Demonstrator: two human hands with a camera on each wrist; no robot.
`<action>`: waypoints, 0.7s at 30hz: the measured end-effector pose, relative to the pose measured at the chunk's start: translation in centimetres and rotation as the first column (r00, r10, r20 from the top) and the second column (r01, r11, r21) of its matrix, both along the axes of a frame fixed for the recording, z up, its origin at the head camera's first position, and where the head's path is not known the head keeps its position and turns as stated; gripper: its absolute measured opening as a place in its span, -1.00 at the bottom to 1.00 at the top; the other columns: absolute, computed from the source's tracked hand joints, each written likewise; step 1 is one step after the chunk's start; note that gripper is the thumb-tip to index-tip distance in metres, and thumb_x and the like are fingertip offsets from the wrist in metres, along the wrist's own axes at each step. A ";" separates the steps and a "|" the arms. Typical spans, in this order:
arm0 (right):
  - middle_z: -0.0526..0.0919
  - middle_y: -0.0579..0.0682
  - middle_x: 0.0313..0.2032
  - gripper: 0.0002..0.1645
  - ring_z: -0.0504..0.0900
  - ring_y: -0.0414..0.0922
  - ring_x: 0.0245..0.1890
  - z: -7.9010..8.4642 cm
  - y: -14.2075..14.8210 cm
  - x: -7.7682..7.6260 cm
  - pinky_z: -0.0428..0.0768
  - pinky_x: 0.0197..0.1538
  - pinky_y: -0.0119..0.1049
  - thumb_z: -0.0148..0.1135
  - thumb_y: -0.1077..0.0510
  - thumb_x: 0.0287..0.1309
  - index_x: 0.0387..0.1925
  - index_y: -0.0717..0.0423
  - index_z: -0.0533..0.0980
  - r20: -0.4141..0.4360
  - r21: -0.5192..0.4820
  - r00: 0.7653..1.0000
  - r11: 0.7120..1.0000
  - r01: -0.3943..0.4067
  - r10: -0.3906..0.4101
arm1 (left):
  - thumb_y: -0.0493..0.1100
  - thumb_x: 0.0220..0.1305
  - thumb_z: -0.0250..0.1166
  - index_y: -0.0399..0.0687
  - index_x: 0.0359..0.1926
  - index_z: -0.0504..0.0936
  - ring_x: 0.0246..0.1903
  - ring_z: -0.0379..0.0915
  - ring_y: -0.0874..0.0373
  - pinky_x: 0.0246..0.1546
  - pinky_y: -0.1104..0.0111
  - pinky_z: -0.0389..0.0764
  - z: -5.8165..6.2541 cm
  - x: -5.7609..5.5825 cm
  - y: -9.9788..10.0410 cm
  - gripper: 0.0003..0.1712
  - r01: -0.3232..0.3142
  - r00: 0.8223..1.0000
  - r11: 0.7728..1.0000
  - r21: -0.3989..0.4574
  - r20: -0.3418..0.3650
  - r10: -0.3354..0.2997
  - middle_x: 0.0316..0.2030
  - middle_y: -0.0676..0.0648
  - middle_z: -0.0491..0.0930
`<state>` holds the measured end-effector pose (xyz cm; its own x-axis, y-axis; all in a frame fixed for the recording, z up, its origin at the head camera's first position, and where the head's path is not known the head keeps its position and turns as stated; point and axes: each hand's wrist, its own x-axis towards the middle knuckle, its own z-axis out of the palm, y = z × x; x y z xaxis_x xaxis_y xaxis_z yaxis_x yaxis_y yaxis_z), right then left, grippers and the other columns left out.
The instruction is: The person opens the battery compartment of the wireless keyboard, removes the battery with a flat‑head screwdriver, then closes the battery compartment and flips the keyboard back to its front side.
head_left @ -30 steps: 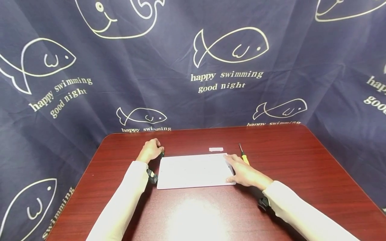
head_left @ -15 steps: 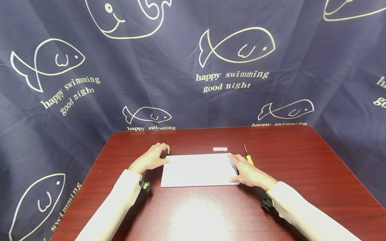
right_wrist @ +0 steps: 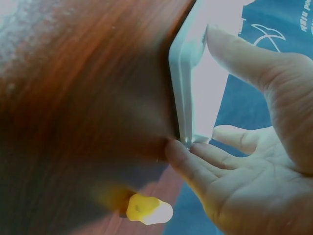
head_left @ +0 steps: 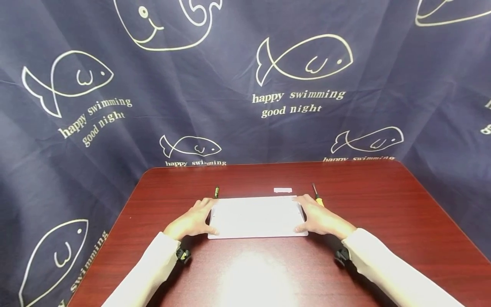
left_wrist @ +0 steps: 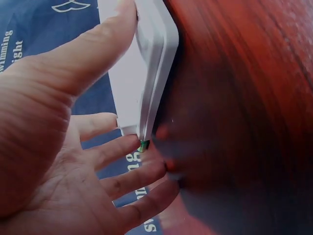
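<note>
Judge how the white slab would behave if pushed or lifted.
The white slab is probably stiff: its long edges run straight between left hand and right hand. Being broad and thin, it seems unlikely to roll. Its smooth-looking face may be slightly slippery.

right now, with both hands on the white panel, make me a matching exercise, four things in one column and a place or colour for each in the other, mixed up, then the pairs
Things
1. battery
2. white panel
3. screwdriver
4. small strip

Place or colour
A. yellow handle, by the right hand
B. white, past the far edge, between battery and screwdriver
C. held between the two hands
D. past the far left corner, nearest the left hand

Pairs: 1-D, 2-C, 3-A, 4-B
</note>
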<state>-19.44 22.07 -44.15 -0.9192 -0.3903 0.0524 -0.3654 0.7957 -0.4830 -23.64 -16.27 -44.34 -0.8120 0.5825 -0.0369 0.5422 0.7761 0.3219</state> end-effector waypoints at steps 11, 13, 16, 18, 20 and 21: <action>0.53 0.11 -0.26 -0.67 0.50 0.03 -0.24 1.2 -0.3 -4.8 0.45 -0.13 -0.02 0.29 0.10 0.11 -0.15 0.24 0.52 0.005 0.000 0.993 0.993 0.120 -0.120 | 0.11 -0.20 0.55 -0.20 0.38 0.18 0.18 0.18 -0.19 0.09 -0.04 0.29 0.0 -0.2 0.2 0.16 -0.009 1.000 0.998 -0.068 -0.001 0.009 0.24 -0.22 0.23; 0.57 0.13 -0.26 -0.71 0.53 0.04 -0.23 1.3 -0.5 -6.1 0.47 -0.13 -0.02 0.28 0.18 0.11 -0.16 0.27 0.54 0.018 -0.022 0.993 0.993 0.116 -0.115 | 0.12 -0.19 0.54 -0.18 0.38 0.18 0.18 0.18 -0.19 0.09 -0.04 0.29 -0.2 -0.3 0.2 0.16 -0.010 1.000 0.997 -0.074 -0.002 0.010 0.25 -0.22 0.22; 0.63 0.15 -0.26 -0.75 0.58 0.06 -0.21 1.3 -0.8 -7.9 0.49 -0.10 -0.02 0.28 0.27 0.07 -0.18 0.31 0.56 0.045 -0.032 0.995 0.996 0.089 -0.087 | 0.14 -0.18 0.53 -0.17 0.39 0.17 0.19 0.17 -0.16 0.10 -0.01 0.29 -0.3 -0.4 0.2 0.16 -0.015 1.000 0.996 -0.093 -0.005 0.014 0.25 -0.19 0.22; 0.66 0.14 -0.27 -0.76 0.60 0.06 -0.21 1.2 -1.0 -8.8 0.49 -0.08 -0.02 0.30 0.30 0.03 -0.21 0.32 0.58 0.049 -0.008 0.996 0.998 0.068 -0.068 | 0.14 -0.17 0.53 -0.18 0.39 0.17 0.19 0.17 -0.15 0.10 0.00 0.29 -0.2 -0.4 0.2 0.16 -0.019 1.000 0.995 -0.102 -0.003 0.018 0.25 -0.18 0.22; 0.67 0.11 -0.30 -0.78 0.60 0.05 -0.23 1.0 -1.3 -9.5 0.49 -0.08 -0.03 0.33 0.30 -0.01 -0.26 0.31 0.61 0.053 0.025 0.997 0.998 0.059 -0.060 | 0.14 -0.17 0.53 -0.19 0.38 0.17 0.18 0.18 -0.16 0.09 -0.01 0.29 -0.2 -0.3 0.1 0.15 -0.022 1.000 0.995 -0.102 -0.003 0.022 0.25 -0.19 0.22; 0.67 0.10 -0.33 -0.81 0.60 0.04 -0.27 0.9 -1.4 -9.8 0.50 -0.10 -0.03 0.34 0.30 -0.02 -0.30 0.30 0.61 0.061 0.037 0.996 0.997 0.061 -0.063 | 0.14 -0.17 0.53 -0.20 0.38 0.17 0.18 0.17 -0.16 0.09 -0.01 0.29 -0.2 -0.3 0.0 0.16 -0.024 1.000 0.994 -0.105 0.001 0.024 0.25 -0.19 0.22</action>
<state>-29.22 20.64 -43.24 -0.9427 -0.3330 -0.0184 -0.2849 0.8327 -0.4748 -23.94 -16.23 -44.51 -0.8254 0.5558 -0.0987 0.5223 0.8183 0.2397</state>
